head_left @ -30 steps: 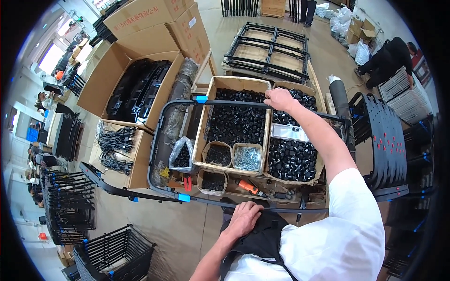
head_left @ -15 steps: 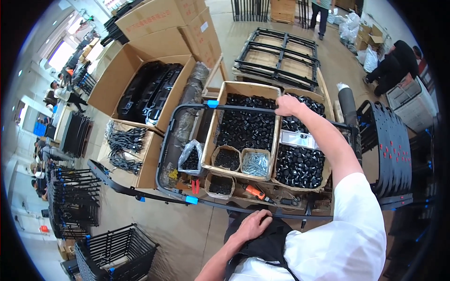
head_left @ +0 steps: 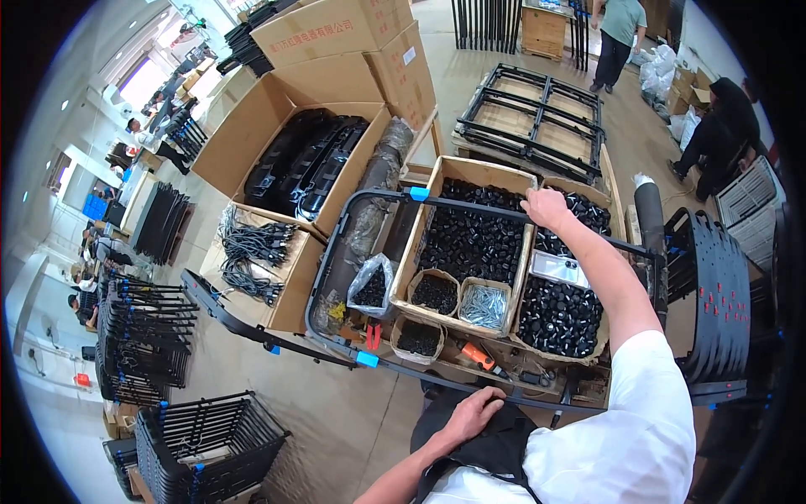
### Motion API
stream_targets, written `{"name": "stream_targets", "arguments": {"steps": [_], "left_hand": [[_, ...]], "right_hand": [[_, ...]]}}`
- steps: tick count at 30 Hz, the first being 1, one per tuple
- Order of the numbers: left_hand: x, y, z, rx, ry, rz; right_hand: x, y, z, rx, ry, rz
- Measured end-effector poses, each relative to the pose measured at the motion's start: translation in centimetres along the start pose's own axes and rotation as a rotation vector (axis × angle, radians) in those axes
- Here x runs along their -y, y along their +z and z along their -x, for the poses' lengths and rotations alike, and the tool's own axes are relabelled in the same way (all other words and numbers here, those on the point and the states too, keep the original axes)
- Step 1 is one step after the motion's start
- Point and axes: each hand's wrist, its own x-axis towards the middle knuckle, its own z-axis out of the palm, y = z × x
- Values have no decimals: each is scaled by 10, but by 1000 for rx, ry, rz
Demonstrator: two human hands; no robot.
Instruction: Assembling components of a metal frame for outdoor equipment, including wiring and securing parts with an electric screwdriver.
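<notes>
A large black tubular frame with rounded corners and blue tape pieces lies across the boxes on the workbench. My right hand reaches out to its far bar, the fingers closed around it. At the near bar, close to my black apron, my left hand has its fingers curled against the tube; its fingertips are partly hidden. Within the frame's outline stand a carton of black plastic caps, a smaller box of silver screws and a box of round black knobs.
An orange power tool and red-handled pliers lie at the bench's near edge. At the left are a carton of black parts and bundled black cables. Stacked black racks stand on the floor. Other people work farther off.
The whole scene has shifted right and slightly down in the view. My hands keep their places on the frame, which shows no clear movement against the boxes.
</notes>
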Motion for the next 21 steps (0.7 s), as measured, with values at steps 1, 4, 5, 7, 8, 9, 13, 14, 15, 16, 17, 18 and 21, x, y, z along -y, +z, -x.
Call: {"name": "stream_targets", "arguments": {"steps": [1, 4, 5, 7, 8, 9, 13, 14, 15, 16, 17, 18, 21], "left_hand": [[-1, 2, 1, -35, -69, 31], [-1, -4, 1, -10, -160, 35], [-1, -7, 0, 52, -182, 11], [4, -7, 1, 43, -167, 41], [5, -5, 1, 43, -151, 75], [6, -4, 0, 46, -145, 75], [12, -1, -2, 43, -236, 123], [13, -1, -1, 42, -262, 122], [14, -1, -2, 41, -259, 117], [16, -2, -2, 48, -224, 118], [16, -2, -2, 54, -188, 119], [21, -1, -1, 53, -186, 114], [29, 4, -1, 55, -198, 197]], "right_hand": [[0, 3, -2, 7, 36, -18], [3, -5, -5, 87, 87, -64], [7, -9, -4, 115, 86, -84], [11, -19, -3, 201, 67, -117], [5, -20, -2, 197, 72, -113], [-1, -23, -2, 263, 22, -78], [1, -32, 0, 283, 33, -9], [5, -34, 1, 297, 87, 26], [11, -36, 2, 261, 141, 28], [15, -38, 4, 256, 143, 26], [23, -49, 8, 253, 145, 67], [27, -55, 10, 249, 148, 107], [19, -40, 2, 247, 89, 134]]}}
